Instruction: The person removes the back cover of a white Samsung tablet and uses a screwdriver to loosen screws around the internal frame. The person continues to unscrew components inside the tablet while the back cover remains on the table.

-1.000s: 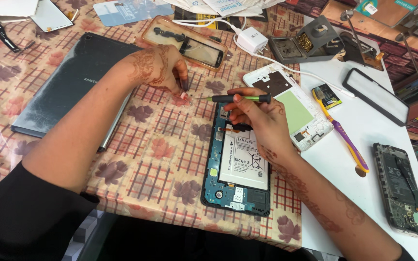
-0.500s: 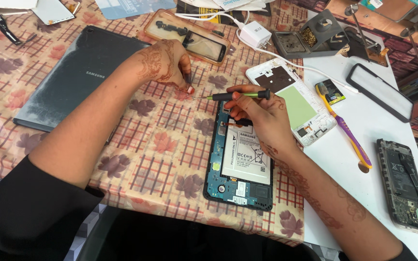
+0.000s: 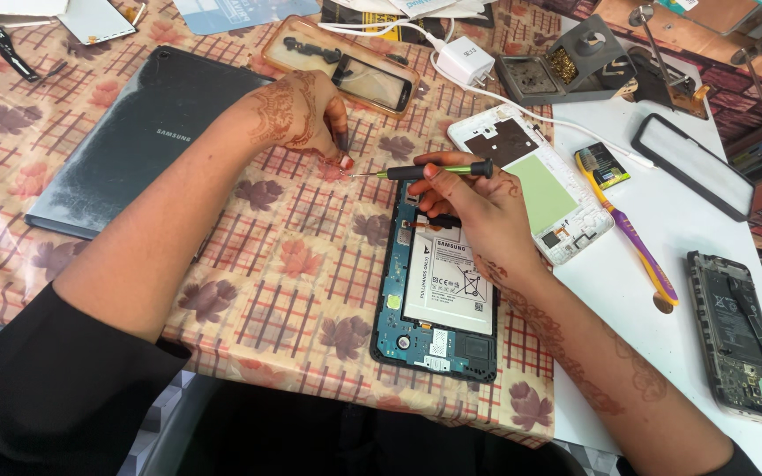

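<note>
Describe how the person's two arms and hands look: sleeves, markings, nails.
Both forearms are bare below black sleeves pushed up near the elbows. The left hand and right hand carry dark reddish-brown henna patterns; on the right they run down the forearm. The fingertips look dark-stained. No rings, watch or gloves show.

The left hand (image 3: 297, 115) is resting palm down, far left, with its fingertips (image 3: 343, 161) pressing downward. The right hand (image 3: 474, 211) is curling its fingers closed, with the forearm extending toward the near right.
</note>
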